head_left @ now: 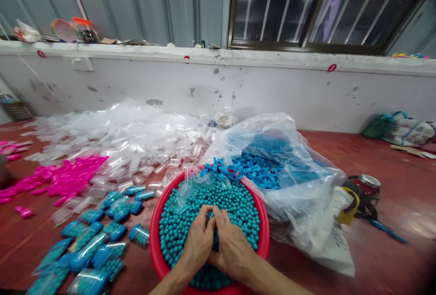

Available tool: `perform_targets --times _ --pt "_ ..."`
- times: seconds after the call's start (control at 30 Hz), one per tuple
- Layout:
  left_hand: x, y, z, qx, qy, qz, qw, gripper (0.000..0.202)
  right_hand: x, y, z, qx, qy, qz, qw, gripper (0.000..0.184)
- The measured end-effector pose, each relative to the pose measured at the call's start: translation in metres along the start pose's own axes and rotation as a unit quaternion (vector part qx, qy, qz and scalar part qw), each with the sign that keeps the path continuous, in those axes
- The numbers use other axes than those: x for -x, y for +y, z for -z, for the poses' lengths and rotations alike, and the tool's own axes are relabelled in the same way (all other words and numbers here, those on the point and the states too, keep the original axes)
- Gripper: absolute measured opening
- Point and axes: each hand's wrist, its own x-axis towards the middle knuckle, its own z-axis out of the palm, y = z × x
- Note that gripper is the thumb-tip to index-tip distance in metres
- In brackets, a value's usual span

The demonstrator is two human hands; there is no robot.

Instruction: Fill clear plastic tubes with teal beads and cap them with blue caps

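Observation:
My left hand (198,236) and my right hand (232,243) meet low over a red basin (156,240), fingers curled in and fingertips together. Between them shows a bit of a small blue piece (211,215), mostly covered by the fingers, so its full shape is hidden. Round teal beads (180,236) fill the basin beneath and around both hands. On the beads near the far rim lie a few clear plastic tubes (184,193) and several blue caps (220,168).
Left of the basin lie bead-filled clear containers with blue caps (90,252). Magenta pieces (73,174) and a heap of empty clear tubes (119,131) spread behind. A plastic bag (316,181) of blue caps (259,168) leans at the right. Farther right sits a metal-lidded jar (369,181).

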Motion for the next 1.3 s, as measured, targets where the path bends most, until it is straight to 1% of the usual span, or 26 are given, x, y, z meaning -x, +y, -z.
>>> perform_targets --times 0.03,0.1,0.17,0.2,0.23,0.3,0.33,0.37,0.4,0.43,0.53,0.6,0.7,0.77,0.8,0.87,0.93,0.97,1.03,1.1,1.2,1.3 --pt "0.002 0.001 0.008 -0.035 0.001 -0.006 0.999 0.018 0.000 -0.001 0.000 -0.011 -0.017 0.016 1.000 0.084" --pt "0.007 0.002 0.032 -0.120 0.006 -0.002 0.993 0.025 -0.001 0.000 0.000 -0.030 -0.036 0.047 0.998 0.087" --pt "0.012 0.000 0.065 -0.229 0.028 0.017 0.973 0.032 -0.004 0.004 0.002 -0.037 -0.031 0.058 0.997 0.083" --pt "0.014 -0.002 0.082 -0.286 0.051 0.021 0.957 0.034 -0.005 0.006 0.003 -0.038 -0.026 0.059 0.997 0.077" --pt "0.015 -0.005 0.098 -0.341 0.085 0.020 0.936 0.035 -0.007 0.009 0.004 -0.038 -0.022 0.061 0.997 0.069" --pt "0.016 -0.012 0.125 -0.459 0.143 0.029 0.877 0.039 -0.011 0.014 0.006 -0.035 -0.020 0.071 0.997 0.052" --pt "0.015 -0.016 0.133 -0.511 0.169 0.025 0.843 0.040 -0.012 0.015 0.006 -0.033 -0.020 0.079 0.996 0.045" --pt "0.013 -0.020 0.138 -0.551 0.180 0.014 0.814 0.040 -0.012 0.016 0.006 -0.030 -0.018 0.086 0.996 0.040" --pt "0.011 -0.024 0.139 -0.579 0.179 -0.004 0.795 0.039 -0.012 0.017 0.006 -0.028 -0.015 0.094 0.995 0.036" --pt "0.007 -0.027 0.137 -0.595 0.166 -0.023 0.786 0.038 -0.011 0.017 0.006 -0.025 -0.009 0.100 0.995 0.033" --pt "-0.006 -0.031 0.116 -0.604 0.100 -0.061 0.789 0.035 -0.013 0.022 0.013 -0.009 0.029 0.099 0.995 0.026" --pt "-0.015 -0.032 0.100 -0.609 0.073 -0.071 0.786 0.037 -0.021 0.032 0.027 0.022 0.086 0.078 0.993 0.026" --pt "-0.024 -0.031 0.081 -0.619 0.057 -0.085 0.779 0.037 -0.049 0.056 0.057 0.091 0.195 0.023 0.976 0.032" --pt "-0.028 -0.033 0.074 -0.623 0.058 -0.084 0.775 0.036 -0.074 0.075 0.073 0.112 0.225 -0.031 0.968 0.040" --pt "-0.030 -0.034 0.071 -0.624 0.063 -0.080 0.775 0.035 -0.086 0.083 0.079 0.103 0.217 -0.053 0.969 0.043" --pt "-0.035 -0.039 0.066 -0.620 0.066 -0.064 0.779 0.035 -0.106 0.096 0.082 0.089 0.196 -0.052 0.975 0.042" --pt "-0.040 -0.045 0.062 -0.617 0.068 -0.041 0.783 0.035 -0.115 0.102 0.076 0.075 0.172 -0.034 0.982 0.038" --pt "-0.043 -0.047 0.060 -0.617 0.068 -0.031 0.783 0.034 -0.115 0.102 0.072 0.070 0.166 -0.025 0.983 0.037" --pt "-0.047 -0.048 0.059 -0.618 0.063 -0.019 0.784 0.029 -0.107 0.100 0.063 0.061 0.160 -0.007 0.985 0.038" --pt "-0.048 -0.045 0.058 -0.610 0.055 -0.021 0.790 0.027 -0.094 0.094 0.056 0.052 0.151 0.013 0.987 0.038" --pt "-0.041 -0.032 0.059 -0.578 0.019 -0.061 0.814 0.026 -0.075 0.084 0.050 0.024 0.121 0.059 0.991 0.033" --pt "-0.028 -0.019 0.057 -0.528 -0.034 -0.110 0.841 0.024 -0.068 0.076 0.046 -0.031 0.105 0.111 0.988 0.032"
